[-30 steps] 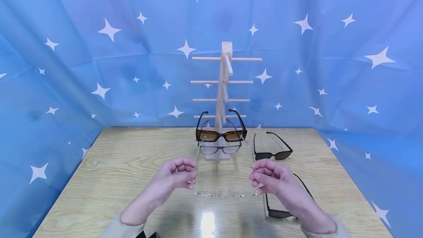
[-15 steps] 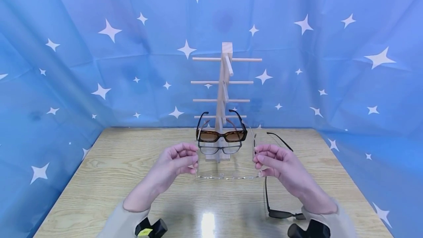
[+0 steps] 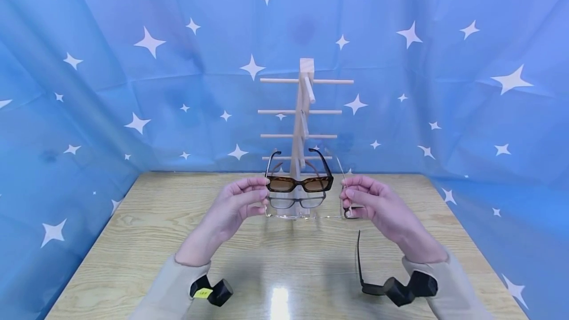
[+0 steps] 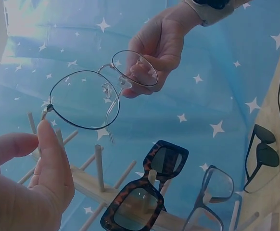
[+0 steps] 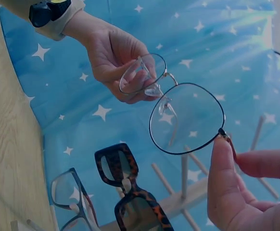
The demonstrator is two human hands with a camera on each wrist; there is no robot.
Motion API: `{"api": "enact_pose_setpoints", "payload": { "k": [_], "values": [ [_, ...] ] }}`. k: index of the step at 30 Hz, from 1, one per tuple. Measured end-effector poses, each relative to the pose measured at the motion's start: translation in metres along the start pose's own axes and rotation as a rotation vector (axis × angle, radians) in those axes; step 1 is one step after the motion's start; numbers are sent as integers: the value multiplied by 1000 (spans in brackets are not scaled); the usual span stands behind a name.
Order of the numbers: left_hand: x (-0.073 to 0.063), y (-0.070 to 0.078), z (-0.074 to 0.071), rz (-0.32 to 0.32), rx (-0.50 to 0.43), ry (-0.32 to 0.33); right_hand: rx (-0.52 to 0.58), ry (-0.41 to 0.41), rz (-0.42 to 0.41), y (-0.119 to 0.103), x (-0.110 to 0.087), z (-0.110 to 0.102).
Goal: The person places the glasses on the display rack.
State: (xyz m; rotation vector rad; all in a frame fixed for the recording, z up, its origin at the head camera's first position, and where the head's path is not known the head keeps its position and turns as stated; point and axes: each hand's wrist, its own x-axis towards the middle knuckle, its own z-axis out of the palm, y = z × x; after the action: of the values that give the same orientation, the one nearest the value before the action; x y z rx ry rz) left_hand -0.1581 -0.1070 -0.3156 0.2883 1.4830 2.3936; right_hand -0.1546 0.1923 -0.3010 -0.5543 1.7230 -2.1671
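Both hands hold a pair of thin metal-rimmed round eyeglasses (image 4: 84, 100), its front toward the person and its temples pointing at the display stand. My left hand (image 3: 237, 201) pinches the left temple near the hinge between thumb and fingers. On the other side my right hand (image 3: 378, 204) pinches the right temple the same way. Just beyond is a wooden eyewear stand (image 3: 300, 100) with several horizontal rods. Tortoiseshell sunglasses (image 3: 321, 185) hang low on it, and grey-framed eyeglasses (image 3: 281, 203) sit beneath them. In the head view, the held pair's temples overlap the sunglasses' sides.
Black sunglasses (image 3: 372, 289) lie on the wooden table (image 3: 178, 231) at front right, partly covered by the right wrist camera (image 3: 411, 288). Another dark pair (image 4: 267, 155) lies behind the right hand. A blue star-patterned curtain (image 3: 200, 93) encloses the table's back and sides.
Both hands have moved forward and up toward the stand, carrying the round eyeglasses. The held pair now overlaps the lower part of the stand in the head view.
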Motion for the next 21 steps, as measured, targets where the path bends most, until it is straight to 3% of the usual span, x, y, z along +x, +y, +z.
{"api": "enact_pose_setpoints", "payload": {
  "k": [11, 21],
  "values": [
    [20, 10, 1, 10, -101, 27, 67, 10, 33, -13, 25, -9],
    [44, 25, 3, -3, -139, 96, 67, 101, 71, -21, 48, -18]
  ]
}}
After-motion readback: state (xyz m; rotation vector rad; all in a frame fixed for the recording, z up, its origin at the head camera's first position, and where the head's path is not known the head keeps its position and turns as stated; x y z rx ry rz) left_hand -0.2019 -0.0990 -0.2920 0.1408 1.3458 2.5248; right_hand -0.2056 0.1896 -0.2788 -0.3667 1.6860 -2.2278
